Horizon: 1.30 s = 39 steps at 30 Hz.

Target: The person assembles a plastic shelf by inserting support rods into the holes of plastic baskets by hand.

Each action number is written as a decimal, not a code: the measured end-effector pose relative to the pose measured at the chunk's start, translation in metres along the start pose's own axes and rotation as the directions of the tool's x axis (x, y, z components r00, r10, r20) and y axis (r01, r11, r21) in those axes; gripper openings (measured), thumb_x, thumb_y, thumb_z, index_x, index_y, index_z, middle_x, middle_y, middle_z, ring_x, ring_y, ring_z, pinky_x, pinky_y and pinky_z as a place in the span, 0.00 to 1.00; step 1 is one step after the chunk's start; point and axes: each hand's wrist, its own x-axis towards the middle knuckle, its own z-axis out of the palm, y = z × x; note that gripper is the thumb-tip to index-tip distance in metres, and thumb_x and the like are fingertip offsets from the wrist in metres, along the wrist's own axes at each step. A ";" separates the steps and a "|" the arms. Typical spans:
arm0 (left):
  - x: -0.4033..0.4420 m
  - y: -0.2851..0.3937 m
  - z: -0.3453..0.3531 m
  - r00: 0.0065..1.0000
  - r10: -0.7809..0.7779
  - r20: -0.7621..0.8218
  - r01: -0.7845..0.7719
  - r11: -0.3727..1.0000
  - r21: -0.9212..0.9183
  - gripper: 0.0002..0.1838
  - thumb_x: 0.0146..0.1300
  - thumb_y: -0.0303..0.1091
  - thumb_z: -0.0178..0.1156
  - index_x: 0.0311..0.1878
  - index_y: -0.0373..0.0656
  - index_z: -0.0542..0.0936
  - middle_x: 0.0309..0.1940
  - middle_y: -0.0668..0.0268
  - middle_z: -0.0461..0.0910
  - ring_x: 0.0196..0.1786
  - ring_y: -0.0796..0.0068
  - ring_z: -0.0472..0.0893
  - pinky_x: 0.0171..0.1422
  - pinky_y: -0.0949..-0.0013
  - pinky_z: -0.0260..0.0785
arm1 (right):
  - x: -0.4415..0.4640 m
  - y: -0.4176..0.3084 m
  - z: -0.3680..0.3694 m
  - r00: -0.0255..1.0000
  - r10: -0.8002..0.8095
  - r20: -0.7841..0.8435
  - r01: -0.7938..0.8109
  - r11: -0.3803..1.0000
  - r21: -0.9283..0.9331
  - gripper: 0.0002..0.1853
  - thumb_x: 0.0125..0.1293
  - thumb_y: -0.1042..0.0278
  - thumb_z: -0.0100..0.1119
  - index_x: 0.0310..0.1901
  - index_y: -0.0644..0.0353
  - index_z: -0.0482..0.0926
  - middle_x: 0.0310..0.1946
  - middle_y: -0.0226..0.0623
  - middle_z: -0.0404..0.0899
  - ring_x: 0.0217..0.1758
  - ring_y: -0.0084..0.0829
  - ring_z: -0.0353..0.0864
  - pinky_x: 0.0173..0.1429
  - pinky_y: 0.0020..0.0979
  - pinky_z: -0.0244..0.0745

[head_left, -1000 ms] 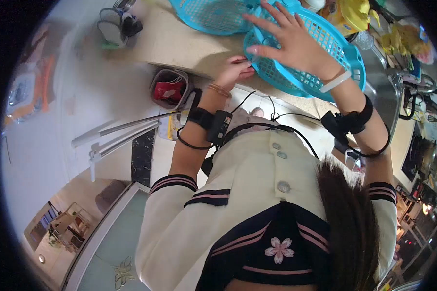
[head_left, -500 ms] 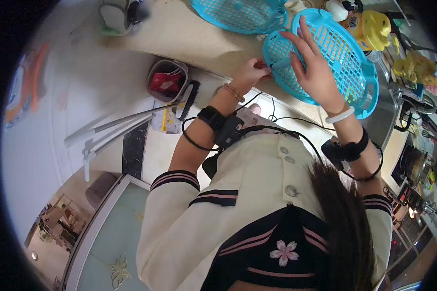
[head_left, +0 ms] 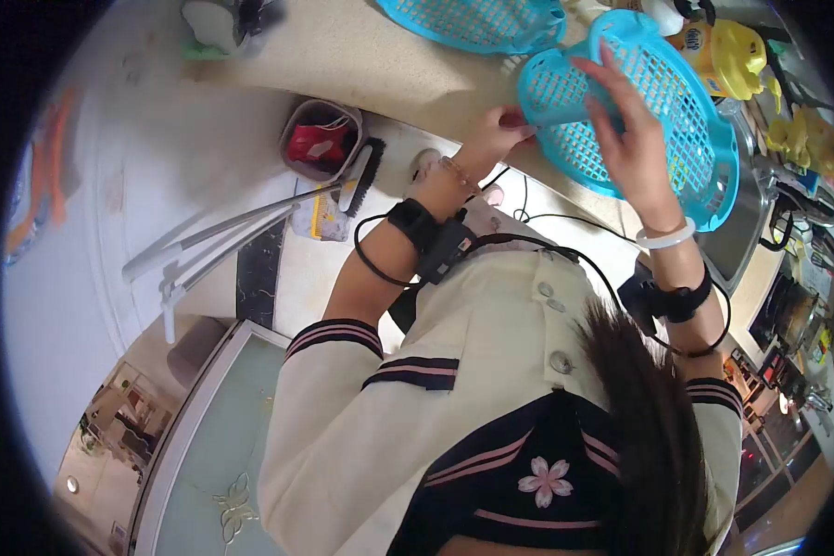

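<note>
A light-blue plastic mesh basket (head_left: 690,120) with a rounded, lobed outline is held at the counter's edge, tilted toward me. My left hand (head_left: 496,139) is closed in a pinch at its near left rim, by the end of a smooth blue bar (head_left: 563,115) that crosses the smaller lobe. Over the basket is my right hand (head_left: 635,153), fingers stretched and apart, the fingertips close to the bar. Whether they press on it I cannot tell. A second blue mesh basket (head_left: 477,23) lies on the counter beyond, partly cut off by the top of the view.
The beige counter (head_left: 389,69) runs to a metal sink (head_left: 746,199) at right. A yellow bottle (head_left: 737,60) stands behind the basket. Below the counter are a bin (head_left: 317,144) with red contents and a brush (head_left: 366,176). Black cables (head_left: 574,219) hang between my arms.
The held basket and both hands have shifted slightly right in view, along with the things on the counter. My right fingers have come down a little, nearer the bar.
</note>
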 end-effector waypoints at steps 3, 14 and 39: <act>0.006 -0.003 0.001 1.000 -0.024 0.000 0.024 0.999 -0.024 0.17 0.56 0.25 0.58 0.48 0.32 0.69 0.41 0.60 0.73 0.44 0.71 0.76 0.49 0.70 0.72 | -0.002 -0.001 0.002 1.000 0.001 0.016 0.000 0.999 -0.034 0.20 0.58 0.80 0.51 0.52 0.54 0.72 0.61 0.52 0.61 0.63 0.44 0.62 0.59 0.36 0.66; 0.011 -0.004 -0.006 0.999 -0.018 0.051 0.015 0.998 0.058 0.15 0.58 0.23 0.54 0.49 0.31 0.68 0.40 0.60 0.73 0.43 0.70 0.76 0.48 0.69 0.74 | -0.006 0.003 0.010 1.000 -0.003 0.014 0.004 0.999 -0.044 0.22 0.57 0.80 0.49 0.54 0.51 0.69 0.61 0.54 0.59 0.59 0.49 0.66 0.56 0.39 0.69; -0.007 0.119 0.008 0.911 0.413 -0.019 -0.305 0.703 0.642 0.16 0.63 0.30 0.48 0.54 0.35 0.68 0.39 0.59 0.76 0.42 0.72 0.78 0.45 0.70 0.73 | -0.041 0.026 -0.126 0.775 0.411 -0.480 -0.470 0.883 -0.003 0.19 0.66 0.53 0.47 0.53 0.53 0.73 0.44 0.41 0.78 0.50 0.34 0.77 0.54 0.29 0.67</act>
